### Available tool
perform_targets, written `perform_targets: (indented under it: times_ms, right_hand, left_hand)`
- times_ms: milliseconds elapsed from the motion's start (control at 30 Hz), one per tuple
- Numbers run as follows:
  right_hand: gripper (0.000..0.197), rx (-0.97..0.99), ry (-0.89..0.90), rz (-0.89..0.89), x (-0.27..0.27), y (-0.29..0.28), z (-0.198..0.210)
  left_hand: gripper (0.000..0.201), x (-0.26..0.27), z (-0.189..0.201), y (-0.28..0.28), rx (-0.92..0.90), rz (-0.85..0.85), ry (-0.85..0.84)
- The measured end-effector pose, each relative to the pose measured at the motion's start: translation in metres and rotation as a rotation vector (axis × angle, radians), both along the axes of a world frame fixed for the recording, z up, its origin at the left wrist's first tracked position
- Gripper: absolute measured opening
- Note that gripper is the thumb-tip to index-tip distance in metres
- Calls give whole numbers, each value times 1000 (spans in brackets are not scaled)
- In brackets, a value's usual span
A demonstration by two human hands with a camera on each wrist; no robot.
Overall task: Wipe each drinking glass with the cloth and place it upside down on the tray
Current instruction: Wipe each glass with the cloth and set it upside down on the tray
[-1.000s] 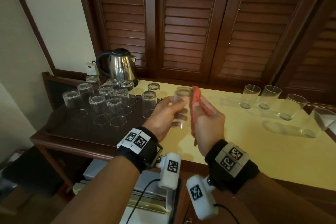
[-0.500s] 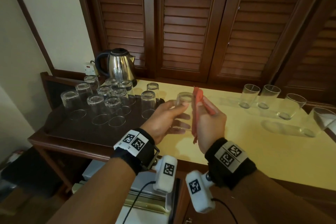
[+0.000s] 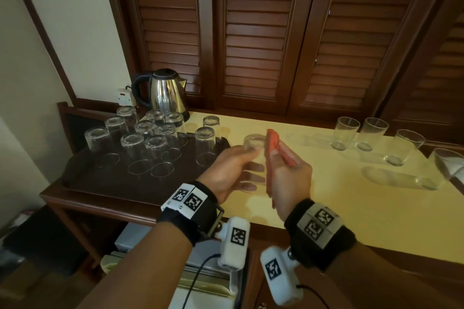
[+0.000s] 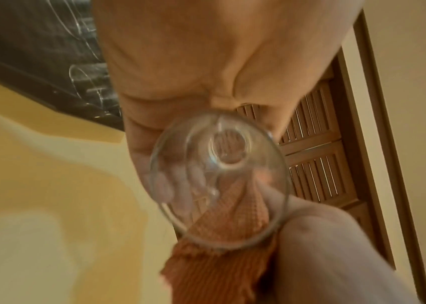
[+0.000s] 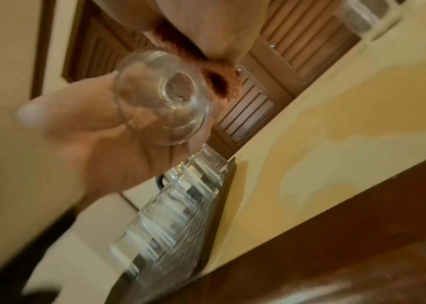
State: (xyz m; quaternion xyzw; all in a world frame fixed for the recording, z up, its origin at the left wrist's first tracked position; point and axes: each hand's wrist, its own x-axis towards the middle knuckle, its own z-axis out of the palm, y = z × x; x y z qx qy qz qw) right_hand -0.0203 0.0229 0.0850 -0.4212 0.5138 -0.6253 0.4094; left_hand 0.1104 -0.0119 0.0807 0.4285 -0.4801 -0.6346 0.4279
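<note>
The left hand [image 3: 232, 170] grips a drinking glass [image 3: 253, 155], thumb on the near side and fingers curled round the far side. The glass is held above the yellow counter [image 3: 326, 195], just right of the tray [image 3: 105, 183]; its long axis stands close to upright, thick base upward and a little away, rim downward. The right hand [image 3: 288, 178] clutches the orange cloth [image 3: 272, 148], pressed against the glass's right wall. On the dark tray to the left stand upturned glasses [image 3: 140, 143], a steel kettle [image 3: 167, 93] behind them. Far right on the counter wait four upright glasses [image 3: 371, 134].
</note>
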Motion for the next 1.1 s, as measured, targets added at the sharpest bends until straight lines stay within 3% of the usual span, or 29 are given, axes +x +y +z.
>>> perform_targets:
  times_ms: [133,267,400,533,667,733,800,867,933,1033,1100]
  right_hand:
    - [34,-29,69,76,8,7,-4]
    - [29,7,-11,-19,-1,-2,1]
    - [34,-16,41,84,8,4,-6]
    - [32,34,-4,-8,-2,-10,0]
    - [33,6,62,61,7,2,-4]
    - [33,4,61,47,6,-2,-7]
    - [31,34,26,6,1,-11,-2]
    - [32,31,28,24,2,-10,-2]
    - [34,14,91,90,9,-1,-8]
    - [32,22,79,35,7,-10,-15]
    - [30,44,34,5,6,-14,-15]
  left_hand:
    - [47,-2,-1,-3,-30,160,32]
    - [38,-3,-1,0,33,22,39]
    - [52,-4,-5,-3,-18,172,37]
    - [36,-4,-5,2,12,31,21]
    - [47,-4,-5,-1,-64,195,17]
    - [49,-3,-3,-3,30,132,57]
    - [51,-4,-7,0,-9,61,-5]
    - [60,-5,-12,-1,-96,152,-39]
    - [65,-3,-12,-5,-72,210,0]
    - [50,2,-11,-5,41,83,30]
    - [51,2,-13,-5,-23,100,-22]
